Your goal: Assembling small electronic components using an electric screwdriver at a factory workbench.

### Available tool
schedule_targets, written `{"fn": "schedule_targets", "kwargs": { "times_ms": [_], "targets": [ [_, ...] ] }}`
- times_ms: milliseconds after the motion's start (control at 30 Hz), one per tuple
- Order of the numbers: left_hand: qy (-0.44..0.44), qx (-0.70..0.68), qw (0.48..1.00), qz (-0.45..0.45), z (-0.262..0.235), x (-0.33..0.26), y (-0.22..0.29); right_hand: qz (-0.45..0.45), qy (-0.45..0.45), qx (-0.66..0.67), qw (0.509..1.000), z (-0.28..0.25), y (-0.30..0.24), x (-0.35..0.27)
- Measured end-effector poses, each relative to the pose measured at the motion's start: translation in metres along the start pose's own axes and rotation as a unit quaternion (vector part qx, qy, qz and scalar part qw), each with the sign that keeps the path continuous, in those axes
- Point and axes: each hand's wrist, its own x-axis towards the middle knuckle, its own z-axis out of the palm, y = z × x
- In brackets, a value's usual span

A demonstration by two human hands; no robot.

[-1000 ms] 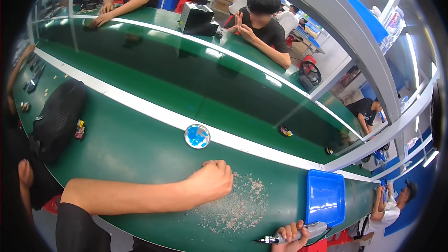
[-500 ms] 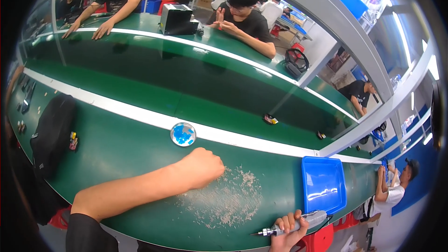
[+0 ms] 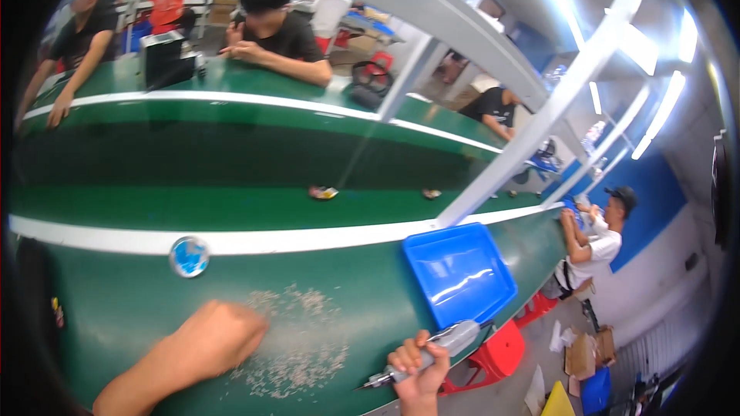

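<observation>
By the right grip (image 3: 420, 366), a grey power screwdriver (image 3: 460, 335) is being clamped, its long axis slanting, tip aimed left toward small scattered pieces (image 3: 297, 370). These are being bordered on the green surface (image 3: 123, 293) by the nearer left grip (image 3: 223, 339), curled together, anything inside being hidden.

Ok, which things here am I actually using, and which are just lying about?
Seemingly in use:
grey screwdriver-like tool, in your right hand
scattered small pieces, by your closed left hand

Apparently just lying about:
blue tray
round dish with blue pieces
</observation>
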Motion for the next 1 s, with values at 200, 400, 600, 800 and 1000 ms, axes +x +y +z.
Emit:
{"fn": "schedule_targets", "kwargs": {
  "times_ms": [200,400,600,800,1000],
  "targets": [
    [0.024,-0.087,0.996,0.024,0.000,-0.039,0.052,0.007,-0.001,-0.016,1.000,0.008,0.001,-0.004],
    [0.122,-0.277,0.951,-0.063,0.039,-0.047,0.072,-0.008,-0.028,0.039,0.999,0.053,0.006,-0.014],
    [0.138,-0.472,0.853,-0.175,0.065,-0.039,0.098,-0.027,-0.084,0.039,0.995,0.089,0.014,-0.019],
    [0.141,-0.523,0.824,-0.166,0.075,-0.042,0.109,-0.049,-0.106,0.025,0.993,0.099,0.015,-0.024],
    [0.141,-0.556,0.794,-0.201,0.081,-0.043,0.102,-0.060,-0.099,0.028,0.993,0.100,0.019,-0.025]
  ]
}}
